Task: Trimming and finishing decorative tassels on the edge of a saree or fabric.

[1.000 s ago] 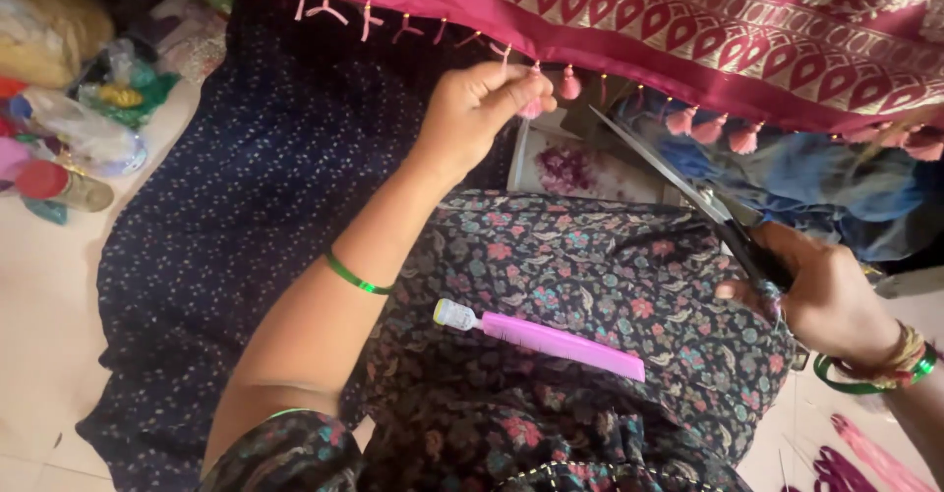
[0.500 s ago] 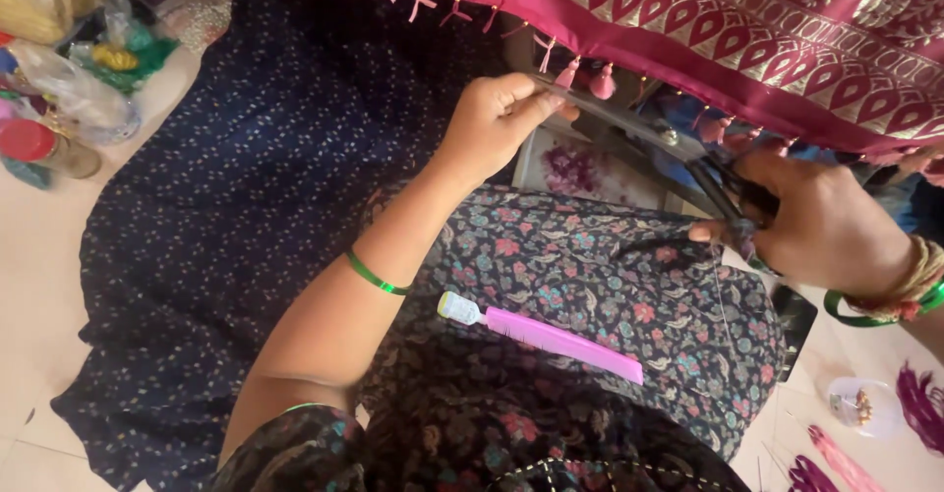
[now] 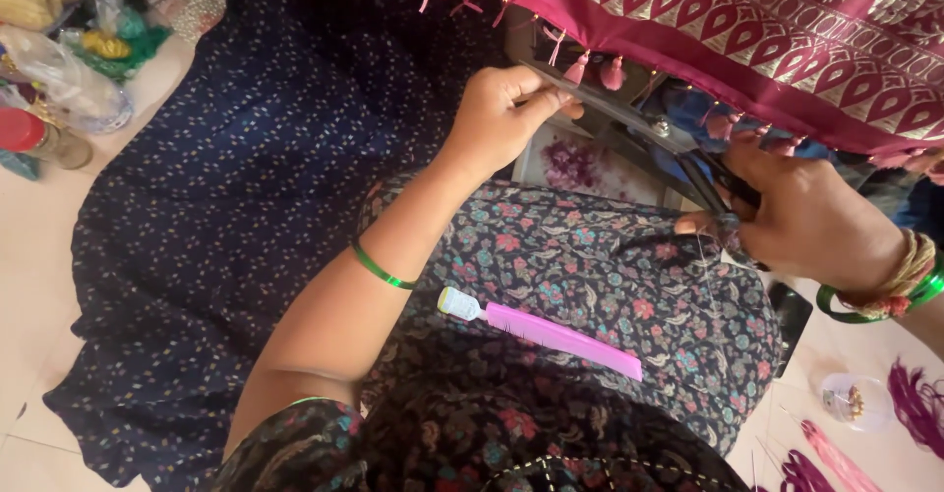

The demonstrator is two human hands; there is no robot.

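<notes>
Your right hand is closed through the handles of the scissors, and the long blades run up and left from it to the sari edge. Your left hand pinches shut at the blade tips, just under a pink tassel hanging from that edge; whether the fingers hold the tassel thread or the blade tip, you cannot tell. More tassels line the hem to either side of the pinch. Below both hands, on your lap, a pink comb lies flat on the floral cloth, well apart from the scissors. Green bangles sit on both wrists. Right of your right wrist, a small clear cup rests on the floor.
</notes>
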